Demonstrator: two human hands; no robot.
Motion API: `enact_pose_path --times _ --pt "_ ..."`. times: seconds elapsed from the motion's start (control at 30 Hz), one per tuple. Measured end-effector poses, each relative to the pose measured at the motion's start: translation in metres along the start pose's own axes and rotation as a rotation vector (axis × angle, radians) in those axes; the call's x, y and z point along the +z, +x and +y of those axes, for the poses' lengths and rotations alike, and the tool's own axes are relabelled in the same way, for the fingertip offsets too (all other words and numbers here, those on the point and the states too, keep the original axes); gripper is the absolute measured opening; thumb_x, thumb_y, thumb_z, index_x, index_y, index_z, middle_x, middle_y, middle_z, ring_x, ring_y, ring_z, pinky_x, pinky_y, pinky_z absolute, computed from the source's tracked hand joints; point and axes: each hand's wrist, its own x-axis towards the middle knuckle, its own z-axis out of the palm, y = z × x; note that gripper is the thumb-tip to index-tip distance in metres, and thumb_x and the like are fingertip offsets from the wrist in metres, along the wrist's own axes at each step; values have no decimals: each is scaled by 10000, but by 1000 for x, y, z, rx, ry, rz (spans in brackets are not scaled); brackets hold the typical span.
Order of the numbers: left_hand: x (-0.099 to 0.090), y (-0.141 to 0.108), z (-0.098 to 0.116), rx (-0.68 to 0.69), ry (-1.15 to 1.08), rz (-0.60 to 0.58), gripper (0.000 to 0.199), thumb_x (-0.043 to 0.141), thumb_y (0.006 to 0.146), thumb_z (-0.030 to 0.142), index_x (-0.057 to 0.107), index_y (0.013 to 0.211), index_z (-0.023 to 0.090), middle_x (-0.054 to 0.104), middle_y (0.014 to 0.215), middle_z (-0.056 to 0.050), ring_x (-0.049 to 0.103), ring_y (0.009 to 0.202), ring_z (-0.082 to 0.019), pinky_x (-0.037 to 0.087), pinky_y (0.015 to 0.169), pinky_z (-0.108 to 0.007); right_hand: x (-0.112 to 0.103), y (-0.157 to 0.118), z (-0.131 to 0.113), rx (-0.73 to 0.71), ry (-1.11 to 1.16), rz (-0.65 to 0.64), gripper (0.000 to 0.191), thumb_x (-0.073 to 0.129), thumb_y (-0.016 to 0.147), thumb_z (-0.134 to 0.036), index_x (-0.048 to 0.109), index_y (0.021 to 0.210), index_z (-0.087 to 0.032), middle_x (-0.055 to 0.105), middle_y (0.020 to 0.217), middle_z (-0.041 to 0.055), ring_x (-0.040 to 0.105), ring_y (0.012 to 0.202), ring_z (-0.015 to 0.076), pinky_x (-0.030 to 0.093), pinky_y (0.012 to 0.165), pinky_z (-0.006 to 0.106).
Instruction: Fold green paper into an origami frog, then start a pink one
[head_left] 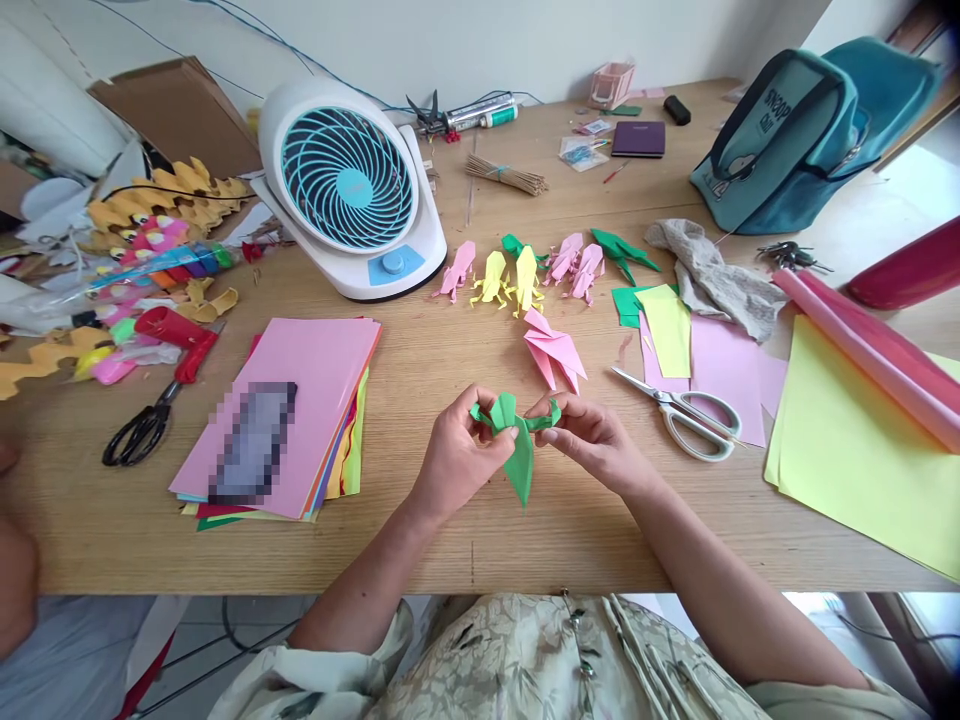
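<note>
Bottom centre: patterned shirt (510, 665), cut off by the lower edge. Lower left: another person's arm (16, 575), mostly out of frame. Centre: green paper figure (519, 468), pinched by left hand (466, 455) at its body and right hand (592, 440) at its right curl; fingers hide some folds. Mid-left: pixelated object (255, 442) on paper stack (311, 355), unreadable. Just beyond the hands: pink folded paper (553, 350). Right edge: red cylinder (911, 265), cut off.

The folded figure (519, 468) is matt paper, the table (420, 352) smooth wood.
</note>
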Motion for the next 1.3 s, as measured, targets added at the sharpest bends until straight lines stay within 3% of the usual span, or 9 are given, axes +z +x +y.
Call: enact_pose_path --times 0.13,0.23,0.33,0.5,0.73,0.87,1.03,1.17,1.3 --pt "3 4 -5 -49 -79 -43 182 649 718 154 506 821 197 530 735 49 544 685 -96 485 662 -207 -2 2 3 28 32 28 158 738 851 -367 685 894 -224 629 822 10 584 744 128 515 705 275" --pt "5 4 -8 -86 -145 -67 221 653 727 181 491 875 209 527 747 55 548 663 -95 491 623 -204 -3 3 6 42 34 76 203 765 820 -391 659 826 -218 626 789 1 575 703 123 512 680 278" --pt "7 2 -6 -82 -71 -75 221 646 743 189 496 902 217 551 744 56 555 640 -95 478 581 -192 -4 4 10 87 44 127 249 793 784 -408 638 785 -212 616 752 -10 568 691 121 501 691 285" --pt "10 2 -4 -47 94 -34 210 639 742 170 511 902 216 571 743 55 560 615 -84 469 570 -180 -3 6 19 188 98 204 328 846 702 -423 604 731 -205 589 685 -32 488 613 96 418 608 258" --pt "18 7 -21 -81 66 61 335 657 732 164 498 1020 227 568 750 60 561 630 -92 465 572 -187 0 7 22 278 126 246 352 840 688 -465 610 724 -201 583 674 -30 487 604 96 379 600 265" --pt "22 7 -26 -87 -4 79 400 676 734 168 500 1089 226 570 744 61 562 616 -90 458 562 -186 0 6 24 302 73 242 390 836 676 -496 583 680 -199 532 611 -41 430 571 93 337 570 266" --pt "25 8 -33 -127 -164 79 440 735 723 215 530 1112 204 633 762 38 614 678 -110 488 617 -199 0 7 27 256 -31 349 443 828 645 -556 571 706 -201 538 654 -31 431 611 107 330 578 272" --pt "23 10 -42 -198 -386 22 336 786 716 302 601 965 173 725 815 -12 662 720 -132 519 716 -243 2 8 26 244 -51 379 452 818 651 -570 559 709 -205 509 641 -41 412 596 102 347 585 274" --pt "23 10 -48 -221 -436 45 315 823 685 345 636 864 166 750 844 -27 702 798 -171 530 784 -276 3 8 27 236 -32 364 449 813 660 -574 554 711 -211 537 672 -26 457 622 114 378 602 280"
